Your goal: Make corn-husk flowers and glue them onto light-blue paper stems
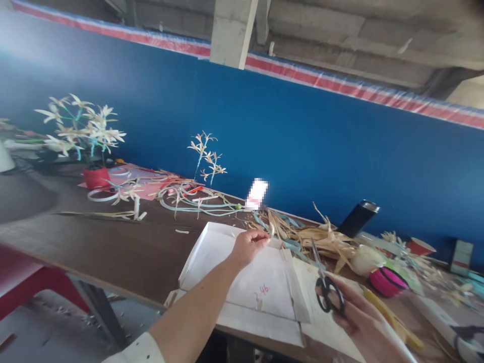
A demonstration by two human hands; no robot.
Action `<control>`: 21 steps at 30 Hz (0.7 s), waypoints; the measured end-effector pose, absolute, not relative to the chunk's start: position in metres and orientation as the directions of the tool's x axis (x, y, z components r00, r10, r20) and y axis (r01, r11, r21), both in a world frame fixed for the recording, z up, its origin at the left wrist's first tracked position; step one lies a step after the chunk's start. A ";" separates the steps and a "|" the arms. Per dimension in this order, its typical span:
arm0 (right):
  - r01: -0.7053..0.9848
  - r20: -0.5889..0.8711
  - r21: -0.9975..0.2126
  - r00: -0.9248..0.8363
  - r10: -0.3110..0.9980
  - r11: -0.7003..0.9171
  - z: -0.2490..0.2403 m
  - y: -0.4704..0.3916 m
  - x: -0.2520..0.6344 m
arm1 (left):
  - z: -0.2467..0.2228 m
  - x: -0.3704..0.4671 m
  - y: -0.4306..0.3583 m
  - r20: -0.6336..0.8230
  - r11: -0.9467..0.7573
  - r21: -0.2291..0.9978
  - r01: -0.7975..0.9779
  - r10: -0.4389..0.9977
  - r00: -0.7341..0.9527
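Observation:
My left hand point(249, 247) is closed in a pinch on a small pale curved strip point(272, 230) that sticks up past the fingertips. It is above the far right part of a shallow white cardboard box lid point(242, 282), which bears pink handwritten marks. My right hand point(355, 308) is closed around the black handles of a pair of scissors point(328, 295). Their blades point up and away, toward a heap of dry tan husks point(313, 239). The scissors are to the right of the lid, apart from the strip.
A red pot point(96, 178) of pale husk flowers stands at the left. Two flower stems point(204, 154) rise before the blue partition point(321, 141). Pale tubing point(189, 205), a black bottle point(358, 218), a pink pouch point(387, 281) and a yellow-handled tool point(393, 320) crowd the table.

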State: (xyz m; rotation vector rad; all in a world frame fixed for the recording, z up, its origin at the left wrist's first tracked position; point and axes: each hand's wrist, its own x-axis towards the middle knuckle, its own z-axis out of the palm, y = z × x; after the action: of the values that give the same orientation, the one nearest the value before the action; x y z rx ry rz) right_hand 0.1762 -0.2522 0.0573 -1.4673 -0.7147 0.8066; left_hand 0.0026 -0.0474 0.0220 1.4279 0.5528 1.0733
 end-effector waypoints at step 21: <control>-0.132 -0.063 -0.991 0.439 0.896 -0.005 0.032 -0.217 0.129 | 0.022 0.002 -0.055 0.342 -0.253 0.940 -0.230 0.665 0.664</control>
State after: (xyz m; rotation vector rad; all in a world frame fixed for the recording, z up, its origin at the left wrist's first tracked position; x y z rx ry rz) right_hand 0.1287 -0.2167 0.0319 -1.3235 -0.7615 0.9481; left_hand 0.0020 -0.0547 0.0220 1.6179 0.3645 0.8813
